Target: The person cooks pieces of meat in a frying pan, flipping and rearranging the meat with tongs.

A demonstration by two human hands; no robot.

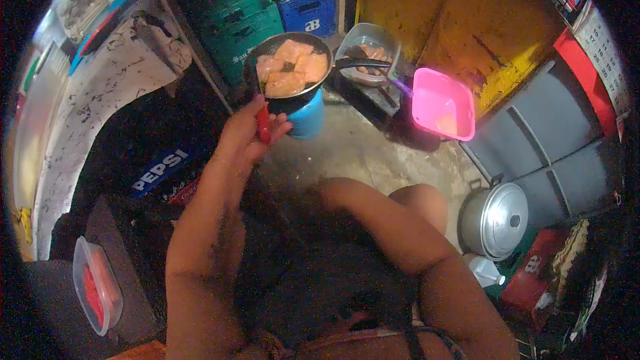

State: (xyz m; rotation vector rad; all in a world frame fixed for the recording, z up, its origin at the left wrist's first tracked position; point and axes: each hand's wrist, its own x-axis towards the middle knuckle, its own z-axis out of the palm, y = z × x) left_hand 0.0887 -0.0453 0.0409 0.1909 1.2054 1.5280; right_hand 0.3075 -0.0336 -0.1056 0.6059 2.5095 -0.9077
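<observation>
We seem to be at the stage of steadying the pan, and as we judge it, any shift from here calls for keeping it level, since its load lies loose. Nearest us, our right hand (333, 195) is low over our lap, blurred and dark; we cannot tell whether its fingers are spread or pressed together, or whether they hold anything. Our left hand (244, 132) reaches further out, touching the red handle (264, 124). Its thumb is by the handle's upper end and the other fingers are loosely spread past its far side, rather than wrapped over it; whether we pinch it firmly, we can't tell. Beyond them, the dark pan (326, 85) sits upright above a blue round base (308, 119), tipped little if at all. Inside lie the pinkish-orange pieces (286, 83), close together and covering most of the bottom. To the pan's right, a black-handled utensil (362, 63) lies across the clear tub (393, 39), which holds more pieces (375, 59). Beside that tub stands the pink basin (424, 82), with something pale in its bottom, too unclear to name.
</observation>
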